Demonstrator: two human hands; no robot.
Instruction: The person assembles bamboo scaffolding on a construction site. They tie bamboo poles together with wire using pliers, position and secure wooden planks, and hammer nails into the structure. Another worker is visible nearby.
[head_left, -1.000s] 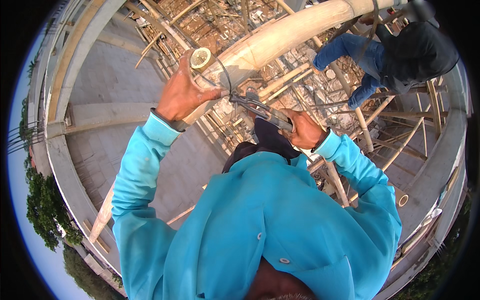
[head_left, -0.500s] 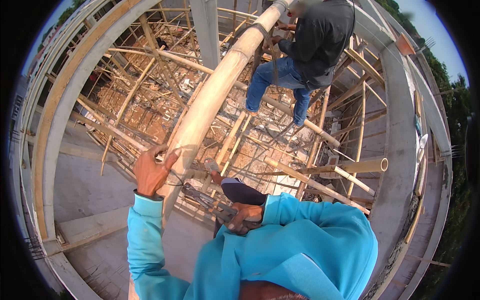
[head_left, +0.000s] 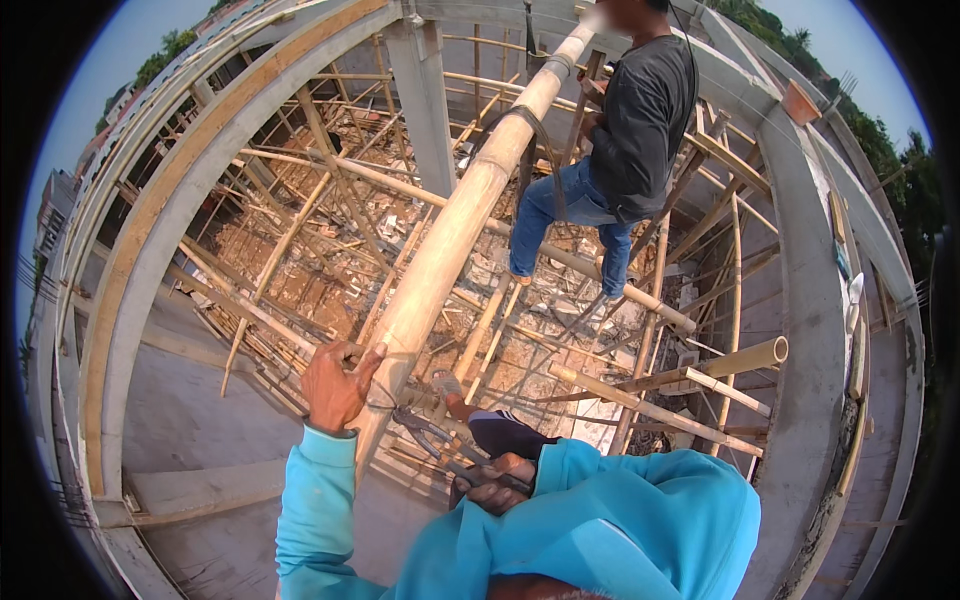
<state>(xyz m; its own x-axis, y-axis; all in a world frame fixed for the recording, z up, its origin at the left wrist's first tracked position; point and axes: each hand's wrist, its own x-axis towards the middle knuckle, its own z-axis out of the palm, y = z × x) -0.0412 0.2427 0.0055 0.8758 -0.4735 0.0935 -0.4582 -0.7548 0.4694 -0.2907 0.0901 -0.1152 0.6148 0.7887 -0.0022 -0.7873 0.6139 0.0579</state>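
A thick pale bamboo pole [head_left: 430, 270] slants from my left hand up to the far side. My left hand [head_left: 338, 388] is at its near part, thumb against the bamboo, index finger bent and apart from the thumb; the other fingers are partly hidden. Just below the thumb, a thin dark wire [head_left: 378, 405] lies around the pole. My right hand [head_left: 497, 482] is closed round the handles of dark metal pincers [head_left: 432, 432]. Their head is at the wire; whether the jaws grip it is too small to tell.
A co-worker [head_left: 640, 130] in a dark top and jeans stands on the bamboo framework near the pole's far end. Cut bamboo poles [head_left: 700, 367] jut out at the right. Concrete beams [head_left: 800, 300] and a concrete column [head_left: 420, 100] frame the drop to rubble-strewn ground [head_left: 300, 230].
The view has tilted up, so the scene sits lower and further right. The co-worker appears more upright. My hands keep nearly the same places at the pole and the pincers.
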